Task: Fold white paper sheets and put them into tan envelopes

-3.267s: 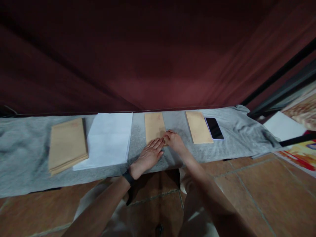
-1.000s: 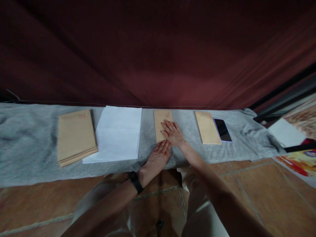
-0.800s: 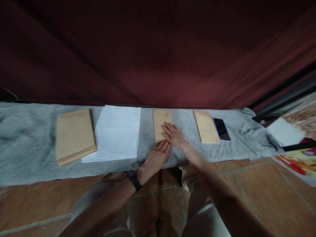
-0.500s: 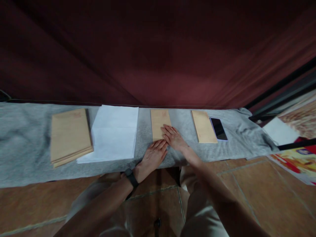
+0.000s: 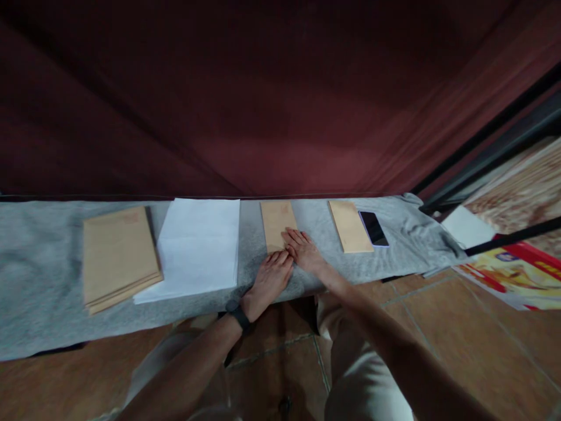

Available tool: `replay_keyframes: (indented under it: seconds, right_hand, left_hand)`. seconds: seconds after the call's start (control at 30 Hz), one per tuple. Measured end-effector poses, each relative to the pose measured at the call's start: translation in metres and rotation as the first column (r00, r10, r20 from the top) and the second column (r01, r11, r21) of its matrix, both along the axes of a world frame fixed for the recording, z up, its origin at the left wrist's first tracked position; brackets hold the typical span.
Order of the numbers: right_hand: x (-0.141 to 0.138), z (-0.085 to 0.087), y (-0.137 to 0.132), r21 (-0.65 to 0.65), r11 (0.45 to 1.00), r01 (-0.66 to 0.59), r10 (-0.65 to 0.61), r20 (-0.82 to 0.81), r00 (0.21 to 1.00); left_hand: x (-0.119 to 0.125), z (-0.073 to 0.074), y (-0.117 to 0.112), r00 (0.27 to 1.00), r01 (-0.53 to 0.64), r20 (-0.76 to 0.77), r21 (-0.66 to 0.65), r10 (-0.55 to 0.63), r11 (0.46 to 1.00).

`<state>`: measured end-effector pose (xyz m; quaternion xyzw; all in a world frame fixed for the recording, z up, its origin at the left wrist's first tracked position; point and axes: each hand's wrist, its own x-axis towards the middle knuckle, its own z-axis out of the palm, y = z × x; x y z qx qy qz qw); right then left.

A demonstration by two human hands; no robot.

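A narrow brown envelope (image 5: 276, 224) lies on a grey cloth (image 5: 44, 257) in front of me. My left hand (image 5: 269, 276), with a black watch on its wrist, lies flat with fingers stretched out, its fingertips at the envelope's near edge. My right hand (image 5: 303, 250) rests flat on the envelope's near right corner, fingers spread. Neither hand holds anything.
A stack of brown envelopes (image 5: 117, 257) lies at the left, with white paper sheets (image 5: 197, 245) beside it. Right of my hands are another brown envelope (image 5: 348, 225) and a dark phone (image 5: 373, 228). A dark red curtain (image 5: 263, 99) hangs behind. Printed sheets (image 5: 517, 275) lie on the tiled floor at right.
My right hand has slid back along the envelope toward its near end. My left hand stays flat at the near edge. The camera view has shifted slightly.
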<state>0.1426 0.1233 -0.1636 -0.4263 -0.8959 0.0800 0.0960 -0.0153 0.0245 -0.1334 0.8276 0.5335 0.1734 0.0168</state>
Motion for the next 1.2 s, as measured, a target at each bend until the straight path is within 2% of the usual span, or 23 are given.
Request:
replay_keyframes:
  seconds: [0.13,0.33,0.5,0.63,0.9,1.2]
  right_hand:
    - [0.002,0.002,-0.001,-0.016,1.0,-0.022,0.022,-0.001,1.0]
    - [-0.003,0.0,-0.009,-0.008,0.996,0.087,-0.087,-0.046,0.995]
    - [0.004,0.008,0.001,-0.064,0.998,-0.024,0.02,-0.071,0.997]
    - [0.01,0.009,0.012,-0.093,0.994,-0.062,0.051,-0.119,0.992]
    - [0.003,0.01,0.028,-0.068,0.997,-0.039,0.03,-0.135,0.99]
    - [0.006,0.019,0.025,-0.079,0.995,-0.06,0.052,-0.099,0.994]
  left_hand:
    - [0.001,0.0,-0.001,1.0,-0.001,-0.005,0.004,0.001,1.0]
    - [0.0,-0.003,-0.001,1.0,-0.02,0.004,-0.002,0.02,1.0]
    - [0.001,-0.003,0.0,0.999,-0.016,-0.031,-0.022,0.016,1.0]
    - [0.003,-0.002,-0.001,0.998,-0.016,-0.054,-0.021,0.015,1.0]
    - [0.005,0.003,0.001,0.997,-0.009,-0.074,-0.018,0.007,1.0]
    - [0.007,0.005,0.0,0.992,-0.001,-0.126,-0.055,-0.006,0.998]
